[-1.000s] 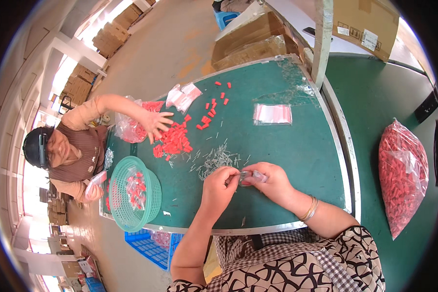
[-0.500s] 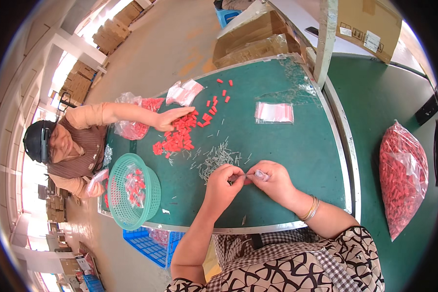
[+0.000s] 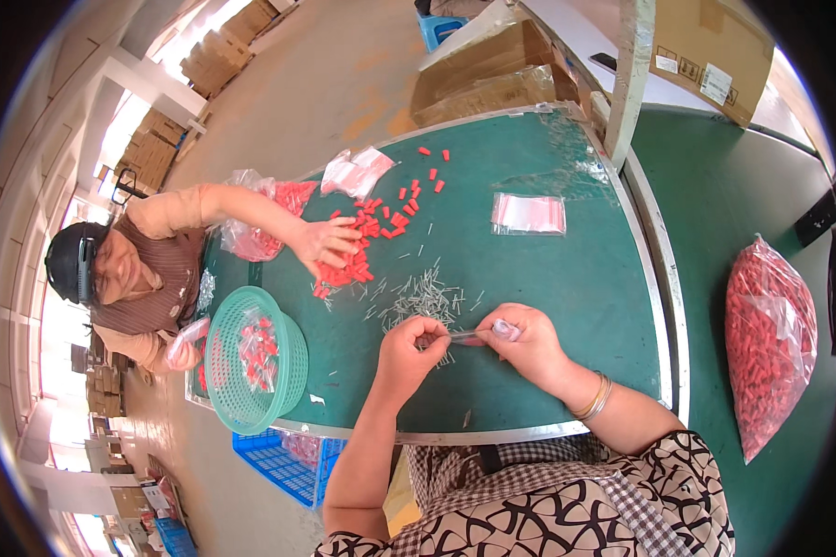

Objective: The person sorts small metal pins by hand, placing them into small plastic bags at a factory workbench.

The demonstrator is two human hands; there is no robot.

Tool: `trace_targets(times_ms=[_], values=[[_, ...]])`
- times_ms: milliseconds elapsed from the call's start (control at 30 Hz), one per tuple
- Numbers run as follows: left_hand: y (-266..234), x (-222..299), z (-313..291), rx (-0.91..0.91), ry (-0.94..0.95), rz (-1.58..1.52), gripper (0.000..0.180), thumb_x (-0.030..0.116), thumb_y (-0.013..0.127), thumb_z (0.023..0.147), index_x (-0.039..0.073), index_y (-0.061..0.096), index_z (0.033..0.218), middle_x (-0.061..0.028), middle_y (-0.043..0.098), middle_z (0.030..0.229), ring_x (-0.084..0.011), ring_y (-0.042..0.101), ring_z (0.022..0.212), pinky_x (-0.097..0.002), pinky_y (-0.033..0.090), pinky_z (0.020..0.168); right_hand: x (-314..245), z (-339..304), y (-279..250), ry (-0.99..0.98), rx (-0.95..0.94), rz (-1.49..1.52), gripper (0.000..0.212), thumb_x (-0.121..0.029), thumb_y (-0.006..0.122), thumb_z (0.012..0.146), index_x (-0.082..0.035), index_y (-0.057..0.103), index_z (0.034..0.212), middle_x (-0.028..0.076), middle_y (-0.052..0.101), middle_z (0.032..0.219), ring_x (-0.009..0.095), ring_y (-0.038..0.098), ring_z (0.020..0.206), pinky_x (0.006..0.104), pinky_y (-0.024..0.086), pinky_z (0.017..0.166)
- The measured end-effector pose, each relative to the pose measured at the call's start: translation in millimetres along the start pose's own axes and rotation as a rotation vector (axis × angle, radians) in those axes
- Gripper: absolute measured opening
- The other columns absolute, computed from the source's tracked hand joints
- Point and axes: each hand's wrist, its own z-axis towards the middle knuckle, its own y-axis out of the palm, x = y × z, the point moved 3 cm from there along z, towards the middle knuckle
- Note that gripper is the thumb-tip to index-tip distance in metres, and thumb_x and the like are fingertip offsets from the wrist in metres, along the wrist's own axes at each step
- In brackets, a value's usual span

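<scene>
A small clear plastic bag (image 3: 469,340) is stretched between my two hands, low over the near part of the green table (image 3: 567,306). Its left end is pinched in my left hand (image 3: 407,357), fingers curled. My right hand (image 3: 529,348), with bracelets at the wrist, grips the other end, where the plastic bunches up. What the bag holds is too small to make out. Just beyond my left hand lies a loose heap of thin metal pins (image 3: 424,299). Farther left, a co-worker's spread hand (image 3: 327,241) rests over a pile of red plastic plugs (image 3: 353,269).
Flat plastic bags (image 3: 528,214) lie at the far right of the table, more bags (image 3: 355,174) at the far left. A green basket (image 3: 294,371) stands at the left edge, above a blue crate (image 3: 274,467). A big bag of red pieces (image 3: 769,343) lies right.
My hands have drawn apart, my left moving left and slightly down, pulling the bag out straight between them. The co-worker's hand has shifted down over the red plugs, its fingers now spread.
</scene>
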Motion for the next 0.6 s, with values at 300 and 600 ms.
trace_targets(times_ms=[300,600], values=[[4,4,-5,-0.04,-0.039,-0.098,0.007,-0.001,0.066,0.08,0.001,0.063,0.086,0.0041,0.058,0.077,-0.0017,0.049,0.067,-0.0179,0.039,0.058,14,-2,9,0.291,-0.1,0.399,0.009,-0.011,0.064,0.086,-0.003,0.067,0.086,0.001,0.062,0.077,0.006,0.054,0.062,0.0216,0.046,0.053],[-41,4,-35,0.348,0.104,0.041,0.004,0.0,0.064,0.082,0.0,0.061,0.085,-0.0017,0.059,0.08,-0.0094,0.055,0.069,-0.0235,0.045,0.063,11,-2,9,0.367,-0.183,0.441,0.012,-0.01,0.059,0.091,-0.001,0.064,0.097,0.002,0.06,0.078,0.006,0.054,0.06,0.0196,0.046,0.054]])
